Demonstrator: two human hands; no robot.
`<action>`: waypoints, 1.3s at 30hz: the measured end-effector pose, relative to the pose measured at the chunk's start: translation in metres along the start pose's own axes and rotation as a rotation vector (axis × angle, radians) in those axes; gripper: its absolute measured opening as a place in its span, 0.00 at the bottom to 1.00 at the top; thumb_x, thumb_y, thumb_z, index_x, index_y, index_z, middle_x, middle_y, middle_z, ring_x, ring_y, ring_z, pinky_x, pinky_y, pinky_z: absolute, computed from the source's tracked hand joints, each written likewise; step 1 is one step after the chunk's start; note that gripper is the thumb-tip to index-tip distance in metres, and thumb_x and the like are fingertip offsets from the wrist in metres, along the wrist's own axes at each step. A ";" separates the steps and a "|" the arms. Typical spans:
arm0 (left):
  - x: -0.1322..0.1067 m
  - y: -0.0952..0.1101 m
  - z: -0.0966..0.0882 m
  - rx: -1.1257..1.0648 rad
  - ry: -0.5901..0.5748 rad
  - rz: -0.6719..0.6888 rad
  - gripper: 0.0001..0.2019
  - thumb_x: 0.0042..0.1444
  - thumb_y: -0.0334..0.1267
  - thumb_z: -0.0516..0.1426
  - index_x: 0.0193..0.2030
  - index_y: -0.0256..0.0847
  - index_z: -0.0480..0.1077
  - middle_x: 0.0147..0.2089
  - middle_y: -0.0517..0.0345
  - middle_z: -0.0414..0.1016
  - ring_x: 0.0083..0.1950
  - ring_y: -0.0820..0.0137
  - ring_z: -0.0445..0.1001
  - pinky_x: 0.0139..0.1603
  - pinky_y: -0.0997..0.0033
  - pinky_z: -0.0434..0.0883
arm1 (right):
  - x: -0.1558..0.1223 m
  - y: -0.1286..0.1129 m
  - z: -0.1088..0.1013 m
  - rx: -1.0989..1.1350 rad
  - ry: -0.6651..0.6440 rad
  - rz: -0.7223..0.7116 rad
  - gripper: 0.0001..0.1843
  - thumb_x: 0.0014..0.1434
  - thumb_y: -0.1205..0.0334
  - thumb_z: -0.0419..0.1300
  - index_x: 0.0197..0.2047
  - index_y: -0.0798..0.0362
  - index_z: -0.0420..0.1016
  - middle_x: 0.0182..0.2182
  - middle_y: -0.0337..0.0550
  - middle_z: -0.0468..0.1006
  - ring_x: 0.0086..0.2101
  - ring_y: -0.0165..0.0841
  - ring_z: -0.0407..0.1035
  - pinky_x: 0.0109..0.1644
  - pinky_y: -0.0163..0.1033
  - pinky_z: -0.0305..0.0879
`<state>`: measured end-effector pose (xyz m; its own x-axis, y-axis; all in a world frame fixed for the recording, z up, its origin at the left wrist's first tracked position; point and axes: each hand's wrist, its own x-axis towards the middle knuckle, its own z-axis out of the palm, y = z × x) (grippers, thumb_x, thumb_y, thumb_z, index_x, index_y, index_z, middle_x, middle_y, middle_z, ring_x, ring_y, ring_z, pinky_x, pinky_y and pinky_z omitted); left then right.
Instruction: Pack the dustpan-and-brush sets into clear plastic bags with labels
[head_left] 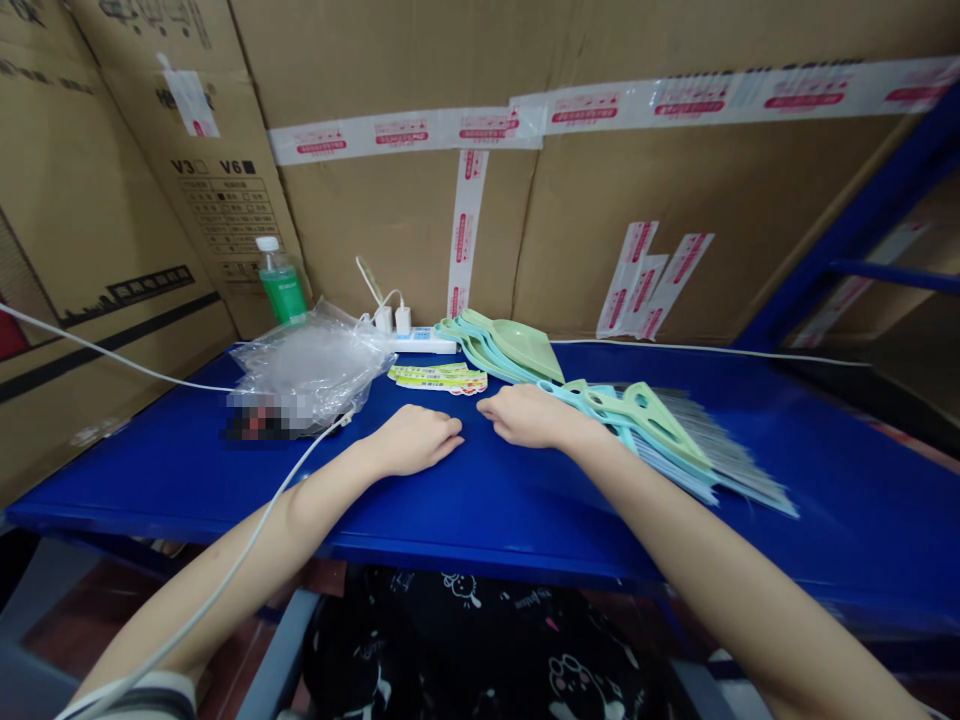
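My left hand (415, 438) lies palm down on the blue table (525, 510), fingers loosely curled and holding nothing. My right hand (525, 415) rests beside it, also palm down, fingers bent toward the left hand, nothing in it. Just behind the right hand lies a stack of green and blue plastic dustpans (506, 345). To its right lies a pile of small brushes (660, 430) with green and blue handles and clear bristles. A few printed paper labels (439, 377) lie just beyond both hands.
A heap of clear plastic bags (311, 365) sits at the left on the table. A green bottle (281, 280) and a white power strip (420, 340) with chargers stand at the back. A white cable (225, 580) crosses my left arm. Cardboard boxes (637, 200) wall the back.
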<state>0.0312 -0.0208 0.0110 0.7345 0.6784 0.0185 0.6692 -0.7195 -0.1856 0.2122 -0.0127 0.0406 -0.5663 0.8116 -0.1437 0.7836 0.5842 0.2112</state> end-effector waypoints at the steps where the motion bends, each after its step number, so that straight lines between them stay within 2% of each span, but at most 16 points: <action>1: 0.000 0.000 0.000 0.000 0.000 0.000 0.13 0.67 0.39 0.48 0.32 0.40 0.67 0.33 0.57 0.76 0.34 0.66 0.76 0.29 0.72 0.63 | 0.000 0.000 0.000 -0.001 0.003 -0.001 0.14 0.58 0.71 0.50 0.41 0.53 0.76 0.33 0.49 0.79 0.34 0.37 0.72 0.31 0.38 0.48; 13: 0.000 0.000 0.000 0.007 -0.006 0.003 0.13 0.67 0.39 0.47 0.33 0.39 0.67 0.32 0.56 0.76 0.34 0.66 0.76 0.29 0.72 0.64 | 0.000 0.001 0.001 0.001 0.028 0.003 0.13 0.59 0.71 0.50 0.40 0.53 0.76 0.32 0.48 0.79 0.32 0.36 0.71 0.30 0.38 0.48; 26: 0.000 0.001 -0.001 0.017 -0.018 0.004 0.13 0.67 0.39 0.47 0.34 0.39 0.68 0.34 0.57 0.77 0.34 0.65 0.77 0.28 0.71 0.63 | 0.000 0.001 0.002 0.002 0.002 0.019 0.14 0.62 0.70 0.49 0.45 0.55 0.74 0.36 0.51 0.80 0.37 0.39 0.74 0.31 0.39 0.50; 33: 0.000 0.001 -0.001 0.027 -0.027 0.001 0.13 0.67 0.39 0.48 0.34 0.39 0.68 0.34 0.57 0.77 0.35 0.66 0.77 0.28 0.71 0.63 | 0.000 -0.001 0.005 -0.012 -0.002 0.055 0.18 0.66 0.68 0.44 0.55 0.59 0.67 0.37 0.55 0.80 0.37 0.40 0.74 0.30 0.39 0.48; 39: 0.000 0.001 -0.002 0.029 -0.025 -0.001 0.13 0.67 0.39 0.48 0.33 0.39 0.67 0.34 0.57 0.76 0.35 0.66 0.77 0.28 0.71 0.62 | -0.001 -0.001 0.005 -0.012 0.000 0.043 0.17 0.68 0.66 0.45 0.54 0.58 0.68 0.38 0.55 0.80 0.37 0.41 0.74 0.30 0.39 0.48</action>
<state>0.0320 -0.0222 0.0131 0.7304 0.6830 -0.0062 0.6663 -0.7144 -0.2138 0.2130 -0.0136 0.0358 -0.5323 0.8359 -0.1340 0.8041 0.5487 0.2288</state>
